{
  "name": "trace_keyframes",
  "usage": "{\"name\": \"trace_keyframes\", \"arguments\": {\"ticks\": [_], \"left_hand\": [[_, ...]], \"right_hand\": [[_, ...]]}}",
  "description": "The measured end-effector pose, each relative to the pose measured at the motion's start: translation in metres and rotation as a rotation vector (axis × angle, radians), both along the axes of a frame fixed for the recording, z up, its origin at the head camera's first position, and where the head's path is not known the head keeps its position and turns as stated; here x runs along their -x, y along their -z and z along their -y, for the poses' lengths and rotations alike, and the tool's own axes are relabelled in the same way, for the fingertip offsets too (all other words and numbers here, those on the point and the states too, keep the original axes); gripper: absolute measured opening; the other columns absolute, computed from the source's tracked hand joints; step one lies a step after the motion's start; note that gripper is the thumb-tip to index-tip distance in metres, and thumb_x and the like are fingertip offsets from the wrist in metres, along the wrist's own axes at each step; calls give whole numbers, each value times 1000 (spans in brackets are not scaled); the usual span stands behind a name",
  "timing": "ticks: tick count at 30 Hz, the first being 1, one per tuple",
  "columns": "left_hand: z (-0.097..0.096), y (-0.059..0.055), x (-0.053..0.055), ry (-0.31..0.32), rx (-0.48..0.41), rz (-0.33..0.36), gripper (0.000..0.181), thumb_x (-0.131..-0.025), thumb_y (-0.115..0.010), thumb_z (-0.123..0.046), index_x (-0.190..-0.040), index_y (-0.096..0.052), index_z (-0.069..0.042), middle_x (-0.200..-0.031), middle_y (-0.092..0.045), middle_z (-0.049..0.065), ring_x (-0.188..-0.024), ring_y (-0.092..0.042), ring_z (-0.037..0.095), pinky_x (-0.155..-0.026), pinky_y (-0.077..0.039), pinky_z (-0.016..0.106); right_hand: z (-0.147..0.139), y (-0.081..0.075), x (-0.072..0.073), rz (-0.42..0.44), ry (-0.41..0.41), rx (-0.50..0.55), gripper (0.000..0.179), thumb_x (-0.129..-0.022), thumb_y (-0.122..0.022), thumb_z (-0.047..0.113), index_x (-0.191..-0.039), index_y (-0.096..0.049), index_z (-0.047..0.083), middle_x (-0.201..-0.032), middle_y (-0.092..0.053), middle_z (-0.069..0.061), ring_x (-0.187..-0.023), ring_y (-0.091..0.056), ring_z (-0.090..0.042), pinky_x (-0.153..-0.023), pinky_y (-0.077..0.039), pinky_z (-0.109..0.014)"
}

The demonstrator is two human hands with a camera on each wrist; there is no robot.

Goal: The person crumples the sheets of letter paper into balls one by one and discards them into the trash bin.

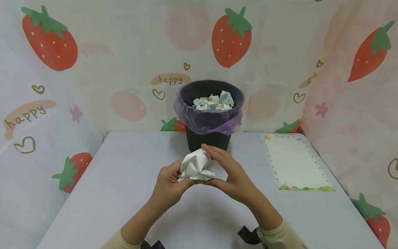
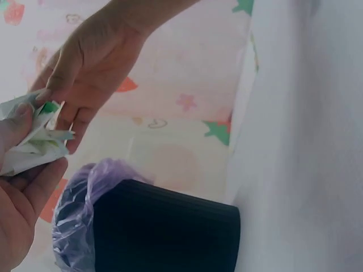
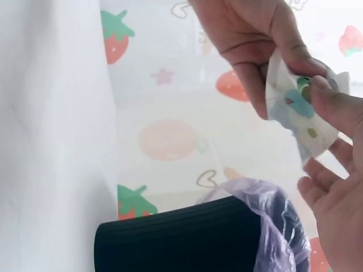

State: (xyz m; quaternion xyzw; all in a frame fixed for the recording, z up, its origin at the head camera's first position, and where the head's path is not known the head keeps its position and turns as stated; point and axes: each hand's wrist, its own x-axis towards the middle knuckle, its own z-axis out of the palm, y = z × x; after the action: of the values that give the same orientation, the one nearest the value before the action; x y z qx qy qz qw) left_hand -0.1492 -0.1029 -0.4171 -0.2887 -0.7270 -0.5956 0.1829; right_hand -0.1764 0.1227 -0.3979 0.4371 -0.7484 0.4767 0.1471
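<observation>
A crumpled sheet of paper (image 1: 196, 164), white with coloured print on part of it, is held between both hands above the table. My left hand (image 1: 169, 181) grips its left side, thumb along the lower edge and fingers behind. From the right, my right hand (image 1: 234, 178) pinches it, thumb at the bottom edge and fingers arched over the top. The right wrist view shows a green and blue print on the crumpled paper (image 3: 306, 107), with both thumbs pressing on it. Behind the hands stands a black bin (image 1: 208, 138) lined with a purple bag (image 1: 208, 121).
Several crumpled papers (image 1: 212, 102) lie inside the bin, near its rim. A flat sheet of paper (image 1: 298, 162) with a flowery border rests on the right of the white table (image 1: 124, 193). Strawberry-print cloth (image 1: 130, 69) encloses the back and sides.
</observation>
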Motion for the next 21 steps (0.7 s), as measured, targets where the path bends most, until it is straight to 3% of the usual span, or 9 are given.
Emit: {"name": "trace_keyframes", "arguments": {"ticks": [5, 9, 12, 15, 18, 21], "left_hand": [[1, 0, 0, -15, 38, -33, 28, -81, -86, -4, -106, -75, -4, -95, -79, 6, -78, -69, 11, -66, -59, 27], [2, 2, 1, -25, 35, -32, 24, -80, -86, -2, -101, -76, -5, -90, -78, 4, -71, -65, 10, -61, -57, 25], [1, 2, 2, -38, 48, 16, 24, -81, -85, -2, -102, -76, -7, -92, -78, 2, -72, -65, 12, -62, -58, 26], [-1, 0, 2, -73, 106, 111, 27, -87, -83, -11, -111, -71, -11, -101, -77, -2, -80, -67, 13, -68, -59, 29], [-1, -3, 0, -86, 191, 192, 44, -90, -81, -25, -127, -59, -17, -119, -67, -7, -99, -64, 13, -81, -59, 31], [0, -5, -1, -37, 209, 190, 63, -90, -81, -26, -142, -45, -23, -129, -56, -5, -111, -58, 16, -90, -57, 35]], "right_hand": [[2, 0, 0, -115, 11, -18, 72, -75, -90, 6, -142, -61, 11, -139, -62, -4, -135, -52, -26, -120, -38, -39], [4, 5, 1, -116, 23, 14, 57, -74, -90, 8, -128, -71, 13, -124, -71, -1, -130, -56, -28, -122, -34, -47], [5, 5, -1, -62, 38, 23, 51, -75, -89, 7, -123, -73, 13, -122, -73, -1, -130, -56, -26, -116, -41, -43], [4, 5, -2, -1, 55, 37, 45, -78, -87, 5, -121, -74, 12, -121, -73, -2, -125, -60, -23, -106, -50, -37], [3, 5, -2, 82, 39, 83, 34, -82, -84, 2, -114, -76, 10, -114, -74, -3, -111, -67, -19, -94, -58, -34], [2, 5, -2, 198, -14, 155, 24, -84, -80, -4, -107, -78, 5, -106, -76, -5, -99, -70, -17, -86, -61, -32]]}}
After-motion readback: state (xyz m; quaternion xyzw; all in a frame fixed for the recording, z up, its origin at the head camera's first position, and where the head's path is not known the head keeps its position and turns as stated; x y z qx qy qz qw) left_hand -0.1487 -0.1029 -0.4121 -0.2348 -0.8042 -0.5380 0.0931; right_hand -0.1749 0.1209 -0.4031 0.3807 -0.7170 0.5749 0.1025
